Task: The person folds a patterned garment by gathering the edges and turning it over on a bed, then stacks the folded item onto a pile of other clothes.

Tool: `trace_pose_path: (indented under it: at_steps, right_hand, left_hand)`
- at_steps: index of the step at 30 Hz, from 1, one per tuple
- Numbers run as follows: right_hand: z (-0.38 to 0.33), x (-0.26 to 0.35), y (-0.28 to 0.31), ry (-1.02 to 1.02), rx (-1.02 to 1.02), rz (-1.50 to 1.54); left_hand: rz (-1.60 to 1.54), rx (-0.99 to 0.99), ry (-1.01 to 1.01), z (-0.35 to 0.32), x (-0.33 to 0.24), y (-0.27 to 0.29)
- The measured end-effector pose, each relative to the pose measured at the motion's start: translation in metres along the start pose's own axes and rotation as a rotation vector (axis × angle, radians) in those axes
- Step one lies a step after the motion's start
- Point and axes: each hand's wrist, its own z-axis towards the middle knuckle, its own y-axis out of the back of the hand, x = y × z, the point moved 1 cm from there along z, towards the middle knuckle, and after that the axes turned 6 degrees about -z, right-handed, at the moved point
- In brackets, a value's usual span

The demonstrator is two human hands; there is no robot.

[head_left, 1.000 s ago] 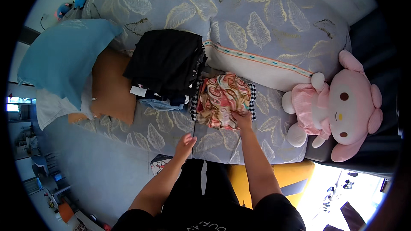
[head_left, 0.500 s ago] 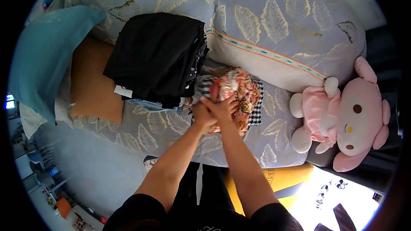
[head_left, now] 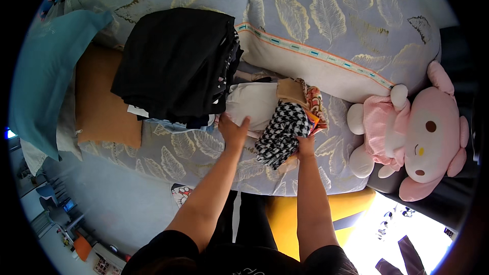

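My left hand [head_left: 233,132] rests open at the left edge of a whitish folded cloth [head_left: 254,103], thumb and fingers apart. My right hand [head_left: 306,145] is closed on the near right edge of a black-and-white houndstooth cloth [head_left: 285,131], its fingertips partly hidden. Beyond the houndstooth lie a tan cloth [head_left: 291,93] and a red-and-cream patterned cloth [head_left: 317,108]. Left of these stands a tall stack of folded clothes with black garments [head_left: 175,63] on top. Light blue denim [head_left: 175,126] shows at its bottom.
The clothes lie on a grey leaf-patterned sofa [head_left: 321,15] with a trimmed pale edge [head_left: 318,71]. Brown [head_left: 104,102] and teal [head_left: 53,81] cushions lie left. A pink plush toy [head_left: 433,132] lies right. A yellow object [head_left: 295,214] stands below the front edge.
My hands, close together on the patterned bundle before, have moved apart. The whitish cloth now shows between them, and the houndstooth lies over the patterned cloth by my right hand.
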Motion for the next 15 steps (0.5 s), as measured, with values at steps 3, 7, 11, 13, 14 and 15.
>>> trace_pose_path:
  at_steps: [3,7,11,13,14,15]
  right_hand:
    - [0.002,-0.010,0.009,-0.057,0.007,0.087]
    - [0.006,-0.017,0.026,-0.168,-0.003,0.238]
    - [0.017,-0.030,0.040,-0.203,0.065,0.349]
    - [0.020,-0.035,0.049,-0.194,0.107,0.340]
    - [0.018,-0.033,0.049,-0.180,0.120,0.348]
    - [0.014,-0.030,0.048,-0.167,0.132,0.356]
  left_hand:
    - [-0.192,0.152,0.192,0.024,0.050,-0.026]
    - [-0.002,0.344,0.323,0.029,-0.021,-0.013]
    - [0.011,0.203,-0.416,-0.028,-0.101,0.000]
    - [-0.155,0.239,-0.505,-0.044,-0.112,-0.005]
    - [-0.179,0.258,-0.483,-0.046,-0.111,-0.009]
    - [-0.204,0.276,-0.462,-0.047,-0.106,-0.016]
